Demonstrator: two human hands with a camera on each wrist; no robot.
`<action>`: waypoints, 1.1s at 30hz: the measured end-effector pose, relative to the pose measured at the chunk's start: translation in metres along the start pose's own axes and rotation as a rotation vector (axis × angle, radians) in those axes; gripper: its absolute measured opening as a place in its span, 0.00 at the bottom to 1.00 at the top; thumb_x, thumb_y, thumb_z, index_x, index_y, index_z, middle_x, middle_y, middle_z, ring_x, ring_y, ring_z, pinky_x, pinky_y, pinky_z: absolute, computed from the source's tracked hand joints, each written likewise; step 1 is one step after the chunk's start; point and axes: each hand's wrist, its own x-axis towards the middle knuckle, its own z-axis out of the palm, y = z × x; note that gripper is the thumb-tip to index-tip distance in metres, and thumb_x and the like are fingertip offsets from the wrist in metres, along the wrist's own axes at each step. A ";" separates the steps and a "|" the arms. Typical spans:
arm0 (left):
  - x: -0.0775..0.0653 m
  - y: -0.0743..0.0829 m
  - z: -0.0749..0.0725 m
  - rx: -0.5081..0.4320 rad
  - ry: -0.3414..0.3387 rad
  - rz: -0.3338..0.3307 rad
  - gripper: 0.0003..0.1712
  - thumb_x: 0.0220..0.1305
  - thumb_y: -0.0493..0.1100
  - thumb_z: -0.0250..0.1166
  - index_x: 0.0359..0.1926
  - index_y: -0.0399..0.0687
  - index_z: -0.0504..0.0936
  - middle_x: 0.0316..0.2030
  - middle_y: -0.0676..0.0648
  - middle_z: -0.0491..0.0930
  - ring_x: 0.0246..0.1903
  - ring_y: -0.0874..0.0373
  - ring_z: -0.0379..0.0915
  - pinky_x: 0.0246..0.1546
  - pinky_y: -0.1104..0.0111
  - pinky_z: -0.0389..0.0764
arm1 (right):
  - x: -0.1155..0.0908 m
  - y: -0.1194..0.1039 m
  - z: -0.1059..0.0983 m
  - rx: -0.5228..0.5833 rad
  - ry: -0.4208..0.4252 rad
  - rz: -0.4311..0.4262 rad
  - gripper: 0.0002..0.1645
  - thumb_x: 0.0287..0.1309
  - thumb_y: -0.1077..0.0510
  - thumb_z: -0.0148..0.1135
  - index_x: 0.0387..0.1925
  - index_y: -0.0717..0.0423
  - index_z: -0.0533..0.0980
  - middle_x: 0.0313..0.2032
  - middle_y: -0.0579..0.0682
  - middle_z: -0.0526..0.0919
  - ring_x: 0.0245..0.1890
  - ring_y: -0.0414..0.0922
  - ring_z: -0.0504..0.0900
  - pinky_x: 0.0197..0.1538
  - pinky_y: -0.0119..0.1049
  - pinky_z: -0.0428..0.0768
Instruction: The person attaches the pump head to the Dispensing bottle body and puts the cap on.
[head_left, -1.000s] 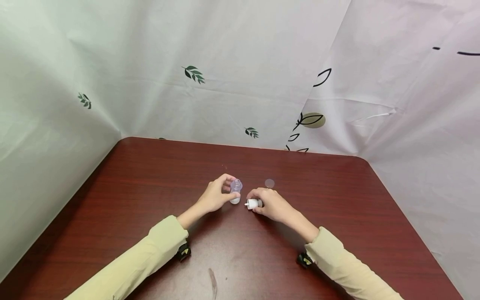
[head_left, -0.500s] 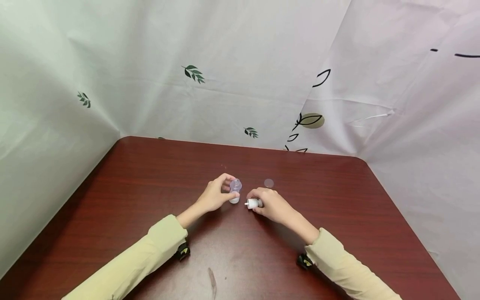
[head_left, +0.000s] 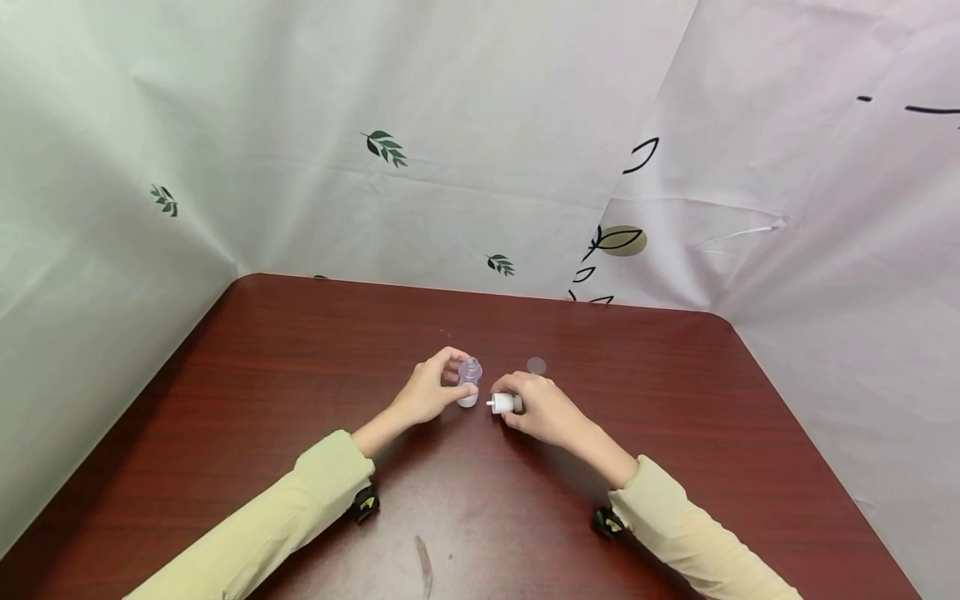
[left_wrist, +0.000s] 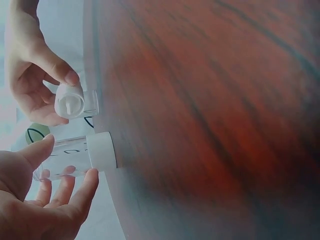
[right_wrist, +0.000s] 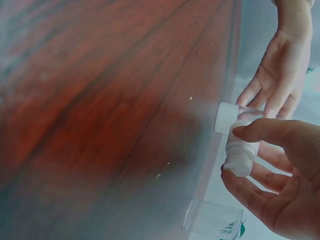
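Note:
My left hand grips a clear bottle between thumb and fingers. The bottle stands upright on its white base, and its open threaded neck faces up. Just to the right, my right hand pinches a white pump top with a thin stem, lying sideways so that the stem points at the bottle. A stepped collar on the pump top shows in the right wrist view, with thumb and fingertips around it. A small gap separates the two pieces in the head view.
A clear round cap stands on the dark red table beyond my right hand; in the right wrist view this clear cap looks like a small cup. White patterned cloth hangs behind the table.
My right hand has risen very slightly and edged left with the pump top. The left hand and the bottle hold nearly the same place.

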 end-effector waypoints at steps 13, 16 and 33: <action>0.000 0.000 0.000 0.012 0.004 -0.002 0.23 0.56 0.37 0.70 0.52 0.39 0.73 0.47 0.40 0.80 0.46 0.46 0.80 0.49 0.56 0.81 | 0.001 -0.003 -0.002 0.009 0.012 0.003 0.17 0.46 0.63 0.72 0.42 0.53 0.79 0.37 0.46 0.82 0.34 0.40 0.77 0.39 0.33 0.78; 0.000 0.000 0.000 0.013 0.005 -0.001 0.23 0.56 0.37 0.70 0.52 0.39 0.73 0.47 0.40 0.80 0.46 0.46 0.80 0.48 0.56 0.81 | 0.001 -0.004 -0.003 0.014 0.014 0.006 0.18 0.46 0.62 0.72 0.42 0.53 0.79 0.37 0.46 0.83 0.34 0.40 0.77 0.39 0.34 0.78; 0.001 0.002 0.002 0.001 -0.003 0.005 0.22 0.56 0.36 0.69 0.51 0.38 0.73 0.46 0.39 0.80 0.45 0.46 0.80 0.48 0.55 0.81 | -0.001 -0.006 -0.004 0.034 0.040 0.037 0.18 0.46 0.62 0.72 0.42 0.50 0.79 0.38 0.43 0.83 0.34 0.38 0.77 0.40 0.33 0.79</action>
